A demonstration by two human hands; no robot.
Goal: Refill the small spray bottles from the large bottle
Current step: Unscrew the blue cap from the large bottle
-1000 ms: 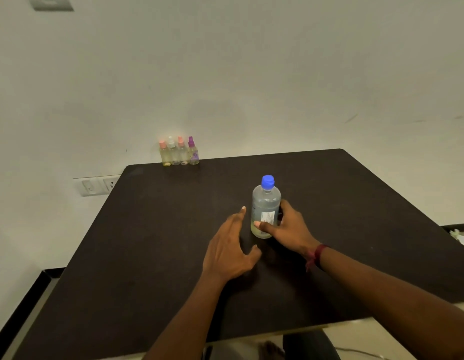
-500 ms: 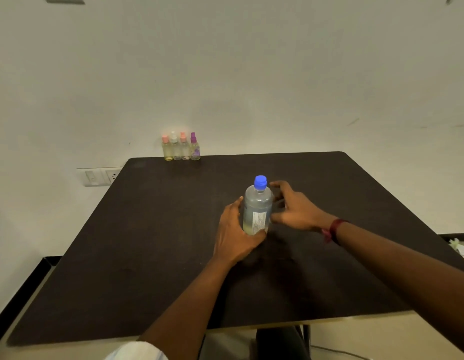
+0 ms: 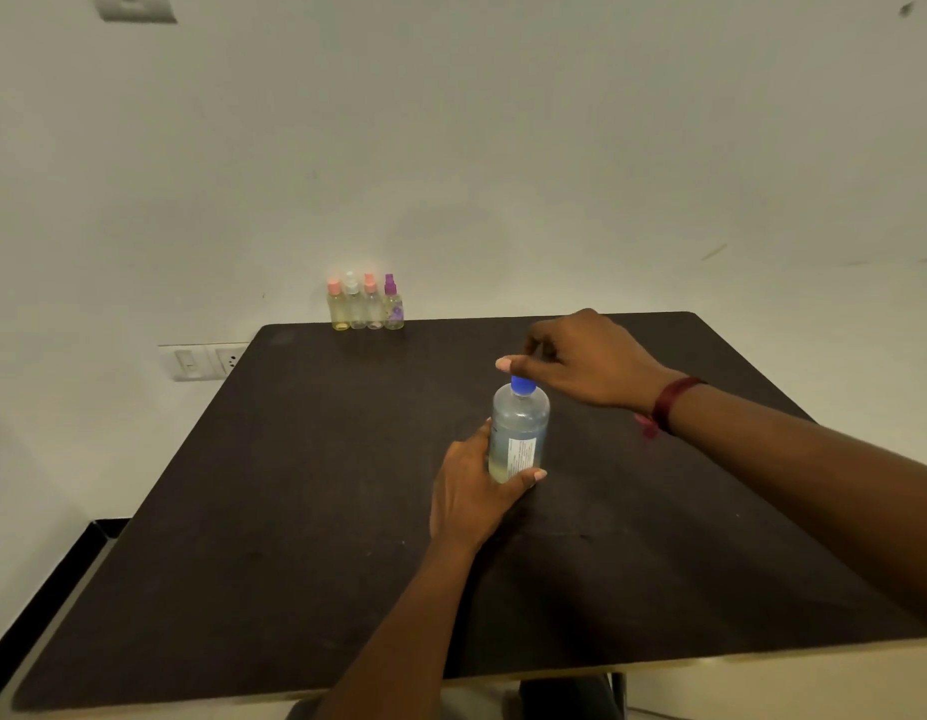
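Large bottle [image 3: 518,433] stands upright — blue cap [image 3: 522,385] up — left hand [image 3: 472,491] gripping.

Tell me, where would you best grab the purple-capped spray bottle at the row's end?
Take the purple-capped bottle by its clear body, below the sprayer, coming from the front and right: it stands upright at the row's right end, a neighbour close on its left, the wall behind.

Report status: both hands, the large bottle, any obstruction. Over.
Left hand grips large bottle low, upright on table. Right hand at blue cap, grip unclear; cap on. No obstruction seen toward small spray bottles at far edge.
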